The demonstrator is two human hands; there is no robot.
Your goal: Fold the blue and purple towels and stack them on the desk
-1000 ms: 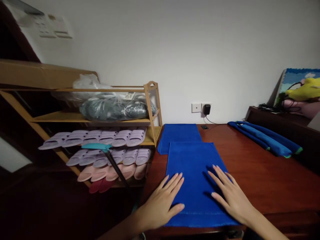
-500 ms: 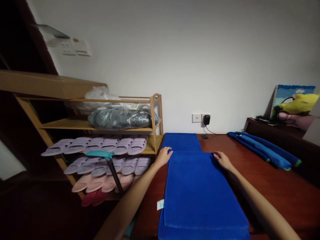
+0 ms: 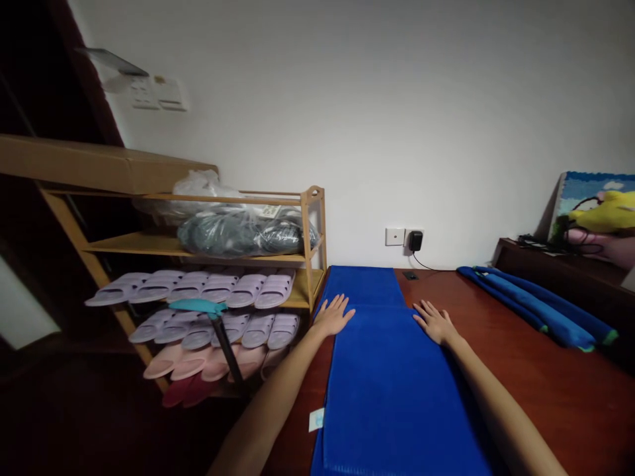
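Note:
A blue towel (image 3: 391, 390) lies partly folded on the reddish-brown table (image 3: 526, 357), its upper layer ending in a crosswise edge with a single stretch of cloth beyond it. My left hand (image 3: 334, 317) rests flat on the towel's left side near that edge, fingers spread. On the opposite side, my right hand (image 3: 434, 322) lies with fingers stretched out across the towel's right edge. Neither hand grips the cloth. A small white label (image 3: 316, 419) sticks out from the towel's left edge.
Rolled blue cloths with green trim (image 3: 536, 307) lie at the table's right. A wooden rack (image 3: 310, 264) with several slippers (image 3: 275, 289) stands left, a turquoise-topped handle (image 3: 198, 306) before it. A black plug (image 3: 415, 240) sits in the wall socket.
Both hands have gone from curled fingers at the fold's corners to flat, outstretched fingers on the cloth. The right hand has shifted slightly inward. The view has moved a little.

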